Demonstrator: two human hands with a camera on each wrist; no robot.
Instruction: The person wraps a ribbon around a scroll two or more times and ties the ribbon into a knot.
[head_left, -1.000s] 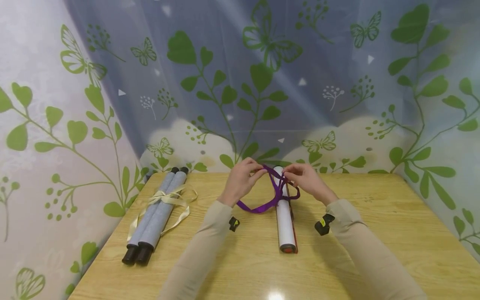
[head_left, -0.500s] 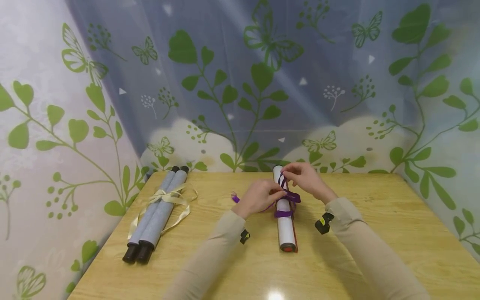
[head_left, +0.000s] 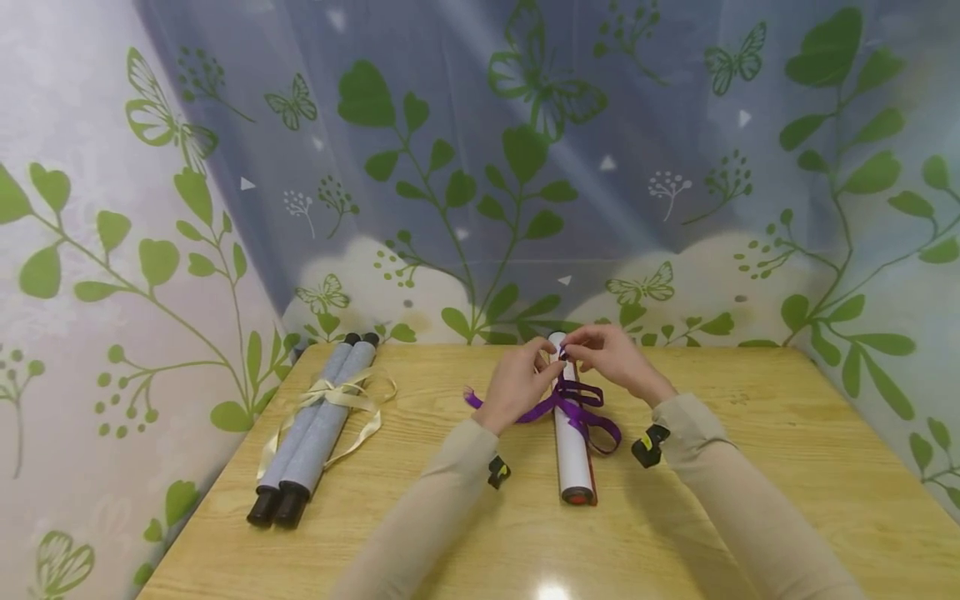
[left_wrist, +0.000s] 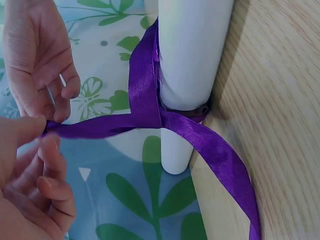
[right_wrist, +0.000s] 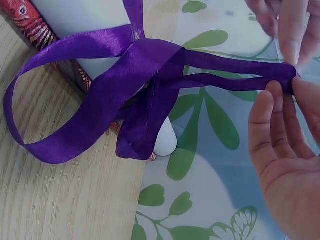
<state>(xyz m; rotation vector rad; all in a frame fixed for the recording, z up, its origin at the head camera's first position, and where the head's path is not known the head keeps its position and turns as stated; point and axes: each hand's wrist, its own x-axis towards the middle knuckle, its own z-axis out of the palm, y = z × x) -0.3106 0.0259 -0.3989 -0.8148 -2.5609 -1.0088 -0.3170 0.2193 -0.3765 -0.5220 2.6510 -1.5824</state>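
Observation:
A rolled white scroll (head_left: 573, 458) with a red patterned edge lies on the wooden table, a purple ribbon (head_left: 573, 410) crossed around its middle. One ribbon loop hangs to the right, and a tail runs out leftward beneath the left wrist. Above the crossing, the right hand (head_left: 617, 360) pinches the end of a narrow ribbon loop between thumb and fingers, as the right wrist view shows. Close beside it, the left hand (head_left: 517, 383) has thumb and finger on the same ribbon end (left_wrist: 75, 130). Fingertips partly hide the ribbon where both hands meet.
At the table's left lie two grey-blue scrolls (head_left: 311, 454) with black end knobs, tied together by a cream ribbon (head_left: 367, 404). A leaf-and-butterfly patterned cloth (head_left: 450, 208) rises behind the table (head_left: 480, 533). Small black devices hang at both wrists.
The left hand came down from upper left to the ribbon crossing, then up beside the right hand. A ribbon loop now hangs on the scroll's right side. The right hand stayed nearly still.

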